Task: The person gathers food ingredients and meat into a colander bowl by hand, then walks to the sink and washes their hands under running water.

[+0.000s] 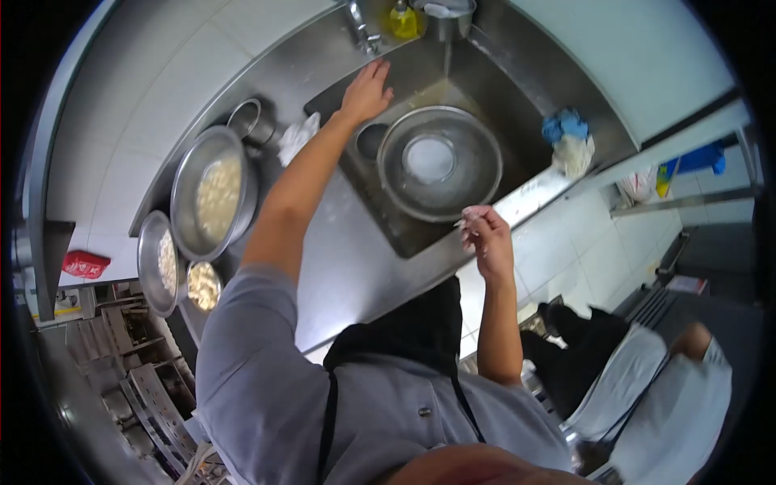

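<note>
Hands apart. Your left hand is open at 12 o'clock, fingers by the faucet; contact unclear. Your right hand, at 1 o'clock, has curled fingers with pale bits on them; can't tell if it grips anything. Metal bowl sits between, in the sink. Large basin of pale pieces: surface, 10 o'clock.

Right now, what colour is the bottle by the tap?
The bottle by the tap looks yellow. It shows best in the head view, the only one.
</note>
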Demonstrator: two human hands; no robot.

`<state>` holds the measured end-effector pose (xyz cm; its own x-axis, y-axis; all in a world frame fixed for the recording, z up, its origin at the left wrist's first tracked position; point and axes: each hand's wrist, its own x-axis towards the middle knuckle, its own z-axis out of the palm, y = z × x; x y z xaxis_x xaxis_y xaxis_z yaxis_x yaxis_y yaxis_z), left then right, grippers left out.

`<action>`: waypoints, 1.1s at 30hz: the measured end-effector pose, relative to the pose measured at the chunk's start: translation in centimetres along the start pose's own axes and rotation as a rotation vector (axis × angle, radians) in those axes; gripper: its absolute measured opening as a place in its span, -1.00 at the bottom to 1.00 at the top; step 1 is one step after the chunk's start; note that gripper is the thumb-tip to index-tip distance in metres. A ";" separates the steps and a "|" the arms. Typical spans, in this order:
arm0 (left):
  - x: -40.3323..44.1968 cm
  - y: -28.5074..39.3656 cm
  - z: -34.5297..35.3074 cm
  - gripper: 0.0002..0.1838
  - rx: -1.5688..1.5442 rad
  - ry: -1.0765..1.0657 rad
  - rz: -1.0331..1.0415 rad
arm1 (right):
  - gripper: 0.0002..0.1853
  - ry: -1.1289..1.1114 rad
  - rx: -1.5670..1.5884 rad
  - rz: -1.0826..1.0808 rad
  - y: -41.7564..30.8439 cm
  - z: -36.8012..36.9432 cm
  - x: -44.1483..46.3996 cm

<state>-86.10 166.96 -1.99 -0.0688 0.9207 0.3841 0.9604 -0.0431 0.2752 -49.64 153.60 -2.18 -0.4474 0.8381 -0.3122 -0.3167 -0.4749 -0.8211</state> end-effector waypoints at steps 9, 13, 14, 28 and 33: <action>6.2 -7.3 12.8 -0.57 -0.024 -0.543 -0.366 | -0.86 -0.114 -0.251 0.087 -6.8 -0.3 16.6; 0.1 -4.2 12.3 -0.71 -1.332 0.195 -1.117 | -0.85 -0.379 -0.259 0.085 -3.2 6.6 27.7; -1.2 -3.4 11.2 -0.74 -1.323 0.331 -1.203 | -0.81 -0.424 -0.194 0.145 -1.6 9.0 30.6; -6.3 -1.7 4.4 -0.87 -1.447 0.538 -1.332 | -0.91 -0.169 -0.322 0.139 5.1 18.9 41.7; -4.2 -1.2 5.6 -0.73 -1.538 0.422 -1.339 | -0.82 -0.220 -0.282 0.214 5.8 16.8 43.8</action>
<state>-85.47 165.30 -8.89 -0.6318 0.5368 -0.5591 -0.6606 0.0044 0.7507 -85.17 183.05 -12.59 -0.6561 0.6366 -0.4053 0.0308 -0.5140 -0.8572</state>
